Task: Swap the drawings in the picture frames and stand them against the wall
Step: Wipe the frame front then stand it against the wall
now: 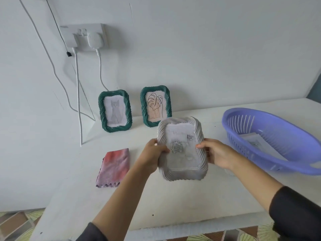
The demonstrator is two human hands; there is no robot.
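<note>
I hold a white picture frame (182, 148) with a rose drawing above the white table, facing me. My left hand (152, 155) grips its left edge, thumb across the front. My right hand (217, 153) grips its right edge the same way. Two green frames stand upright against the wall behind it. The left green frame (115, 111) shows a grey cat drawing. The right green frame (155, 106) shows a leaf line drawing, and its lower right corner is hidden by the white frame.
A purple plastic basket (278, 153) sits at the right with a sheet of paper (254, 141) inside. A pink folded cloth (114, 166) lies at the left. White cables (79, 101) hang from a wall socket (83, 36) down to the table (173, 206).
</note>
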